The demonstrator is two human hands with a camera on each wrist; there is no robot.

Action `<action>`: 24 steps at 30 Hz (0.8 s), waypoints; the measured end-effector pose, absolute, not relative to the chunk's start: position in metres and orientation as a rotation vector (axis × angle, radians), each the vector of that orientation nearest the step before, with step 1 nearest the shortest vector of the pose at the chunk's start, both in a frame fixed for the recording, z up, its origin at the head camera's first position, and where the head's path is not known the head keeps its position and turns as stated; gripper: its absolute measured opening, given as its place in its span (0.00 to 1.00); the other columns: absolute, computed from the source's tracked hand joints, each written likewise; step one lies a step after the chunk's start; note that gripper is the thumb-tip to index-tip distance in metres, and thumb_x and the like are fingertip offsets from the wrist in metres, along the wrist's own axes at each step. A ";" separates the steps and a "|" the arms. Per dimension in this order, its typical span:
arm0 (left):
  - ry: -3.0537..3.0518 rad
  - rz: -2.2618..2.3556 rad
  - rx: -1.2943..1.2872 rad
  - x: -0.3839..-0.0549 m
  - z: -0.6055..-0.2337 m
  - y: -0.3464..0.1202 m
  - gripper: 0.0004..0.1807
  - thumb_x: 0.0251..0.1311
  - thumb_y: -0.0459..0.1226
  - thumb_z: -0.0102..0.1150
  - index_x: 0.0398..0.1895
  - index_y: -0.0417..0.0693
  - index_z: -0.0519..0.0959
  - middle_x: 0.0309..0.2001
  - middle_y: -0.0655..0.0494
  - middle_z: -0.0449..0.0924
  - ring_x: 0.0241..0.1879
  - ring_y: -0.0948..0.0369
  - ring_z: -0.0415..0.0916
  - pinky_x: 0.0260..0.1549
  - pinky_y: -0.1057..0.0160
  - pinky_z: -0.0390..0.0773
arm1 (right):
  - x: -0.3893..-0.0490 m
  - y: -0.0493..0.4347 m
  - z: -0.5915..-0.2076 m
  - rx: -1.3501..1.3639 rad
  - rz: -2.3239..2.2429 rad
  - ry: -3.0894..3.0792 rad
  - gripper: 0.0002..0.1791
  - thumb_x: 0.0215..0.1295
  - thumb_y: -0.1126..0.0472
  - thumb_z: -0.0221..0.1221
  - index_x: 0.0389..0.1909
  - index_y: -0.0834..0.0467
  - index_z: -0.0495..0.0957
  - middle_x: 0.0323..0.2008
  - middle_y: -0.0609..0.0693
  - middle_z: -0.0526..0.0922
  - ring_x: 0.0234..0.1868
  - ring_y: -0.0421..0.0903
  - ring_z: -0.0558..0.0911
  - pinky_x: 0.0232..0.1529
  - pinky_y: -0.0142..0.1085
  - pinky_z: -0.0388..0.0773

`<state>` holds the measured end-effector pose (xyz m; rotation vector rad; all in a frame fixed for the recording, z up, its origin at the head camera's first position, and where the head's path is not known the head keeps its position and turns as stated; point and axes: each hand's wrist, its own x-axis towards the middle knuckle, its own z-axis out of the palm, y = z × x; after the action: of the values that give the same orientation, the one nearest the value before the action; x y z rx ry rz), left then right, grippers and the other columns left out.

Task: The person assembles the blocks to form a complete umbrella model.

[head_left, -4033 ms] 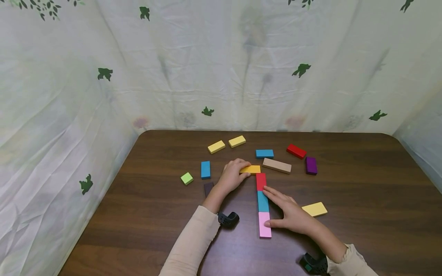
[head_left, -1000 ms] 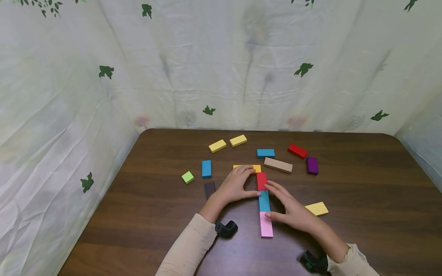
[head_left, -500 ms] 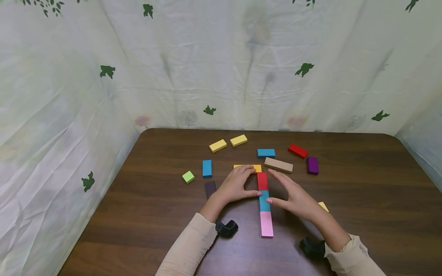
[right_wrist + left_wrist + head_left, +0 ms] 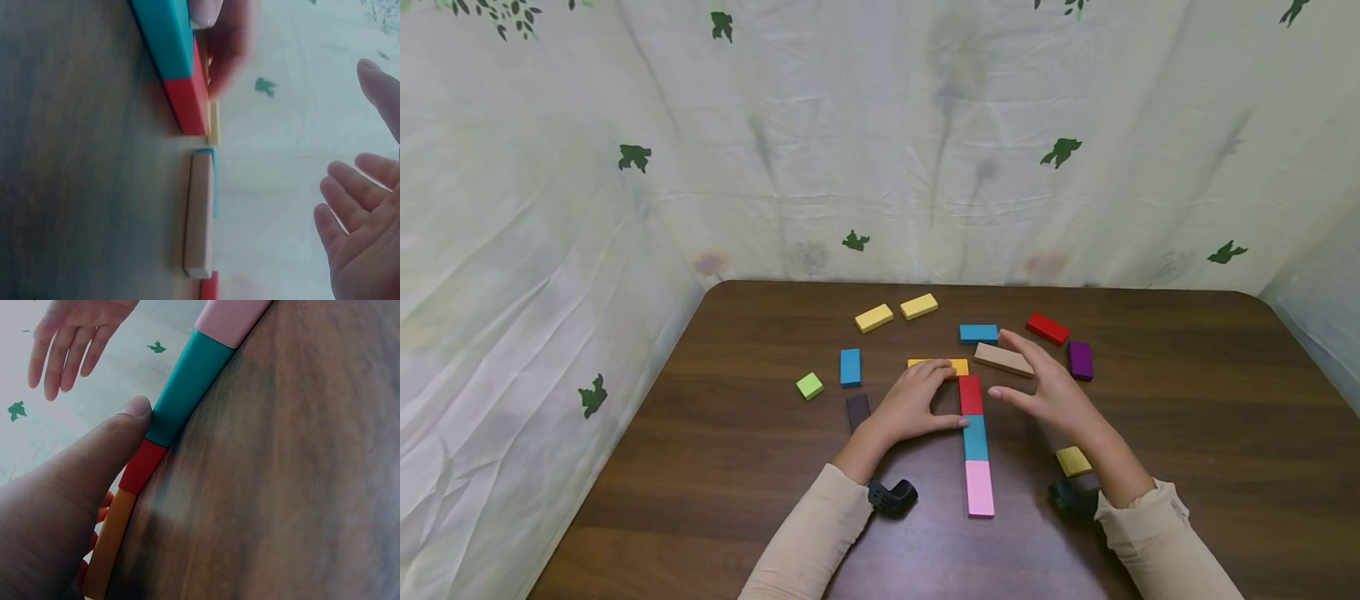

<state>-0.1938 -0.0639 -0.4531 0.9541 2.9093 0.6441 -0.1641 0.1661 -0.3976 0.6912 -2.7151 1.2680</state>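
Observation:
A red, a blue and a pink block lie end to end in a straight line. At the line's far end an orange block lies crosswise. My left hand rests its fingers on the orange block, while its straight thumb touches the blue one's side; in the left wrist view the thumb lies along that edge. My right hand hovers with fingers spread and nothing in them, overlapping the end of a plain wooden block. The right wrist view shows that palm above the tabletop.
Beyond the line lie a blue block, a red block, a purple block and two yellow blocks. To the left are a green, a blue and a dark block. Another yellow block is partly behind my right forearm.
My right hand has left the blue and pink blocks and moved away from me toward the plain wooden block. Earlier, my left thumb shifted from the orange block to the blue one.

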 end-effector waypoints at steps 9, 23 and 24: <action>2.912 0.643 0.962 -0.194 -0.453 -0.063 0.45 0.44 0.66 0.53 0.62 0.50 0.65 0.62 0.55 0.59 0.62 0.57 0.54 0.60 0.54 0.51 | -0.180 0.171 -0.406 0.610 1.268 -2.709 0.44 0.51 0.48 0.64 0.67 0.57 0.54 0.63 0.56 0.59 0.63 0.55 0.58 0.56 0.55 0.58; 2.908 0.650 0.955 -0.194 -0.454 -0.064 0.45 0.44 0.67 0.53 0.62 0.50 0.64 0.62 0.56 0.60 0.61 0.57 0.54 0.60 0.55 0.52 | -0.198 0.186 -0.437 0.518 1.216 -2.755 0.43 0.52 0.51 0.64 0.65 0.62 0.56 0.63 0.60 0.60 0.62 0.58 0.58 0.56 0.56 0.56; 2.909 0.649 0.955 -0.194 -0.454 -0.064 0.45 0.44 0.67 0.53 0.62 0.50 0.64 0.62 0.56 0.60 0.61 0.57 0.55 0.60 0.55 0.52 | -0.199 0.187 -0.438 0.515 1.217 -2.760 0.43 0.52 0.51 0.64 0.65 0.62 0.56 0.63 0.60 0.59 0.63 0.58 0.58 0.56 0.56 0.56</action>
<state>-0.1938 -0.0641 -0.4544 0.9545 2.9091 0.6488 -0.1991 0.1868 -0.4384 0.5153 -2.7595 1.2174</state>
